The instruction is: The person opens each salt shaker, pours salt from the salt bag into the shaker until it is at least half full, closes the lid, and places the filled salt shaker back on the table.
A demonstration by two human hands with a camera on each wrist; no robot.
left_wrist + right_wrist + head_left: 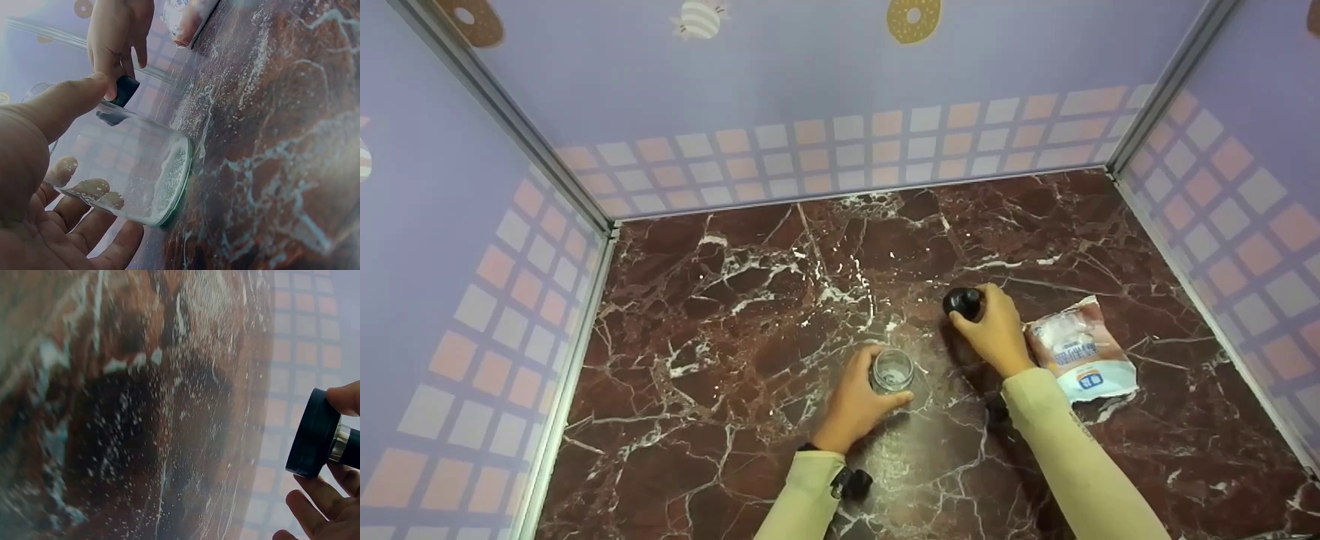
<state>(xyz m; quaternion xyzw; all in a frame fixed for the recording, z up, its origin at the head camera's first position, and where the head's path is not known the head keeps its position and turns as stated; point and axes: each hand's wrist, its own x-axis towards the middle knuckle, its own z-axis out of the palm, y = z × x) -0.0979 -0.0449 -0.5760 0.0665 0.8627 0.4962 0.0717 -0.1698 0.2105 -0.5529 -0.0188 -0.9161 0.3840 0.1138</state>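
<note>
Nearest me, the marbled counter (675, 457) stretches from my left sleeve (806, 499) to the left wall (465, 315), giving me wide room on that side. My left hand (851, 405) is curled round a clear glass jar (894, 370) near the middle, thumb and fingers on opposite sides, with white powder across its bottom. A strip of counter separates my two hands. Just to the right of my right forearm lies a printed pouch (1084, 356); past it, less room remains before the right wall (1252, 247). Farther than the jar, my right hand (997, 330) pinches a black round-headed piece (962, 302) with a metal collar, between thumb and fingers. White grains (855, 289) speckle the counter beyond, before its far edge meets the tile-patterned far wall (810, 82).
</note>
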